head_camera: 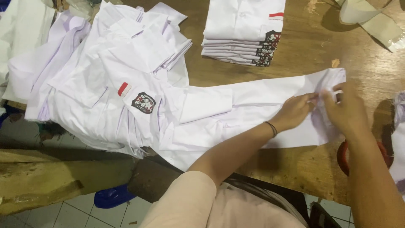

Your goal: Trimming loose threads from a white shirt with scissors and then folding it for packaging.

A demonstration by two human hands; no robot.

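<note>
A white shirt (236, 114) lies spread flat across the wooden table (312, 50), its chest pocket with a dark badge and a red-and-white strip toward the left. My left hand (295, 110) pinches the cloth near the shirt's right end. Just beside it, my right hand (344, 110) grips the bunched white fabric at that same end. A black band sits on my left wrist. Both hands are closed on the shirt's edge, almost touching each other.
A neat stack of folded white shirts (242, 31) sits at the back. A loose heap of unfolded white shirts (97, 63) covers the left side. Pale tape strips (375, 21) lie at the far right corner. A red round object (342, 156) shows under my right arm.
</note>
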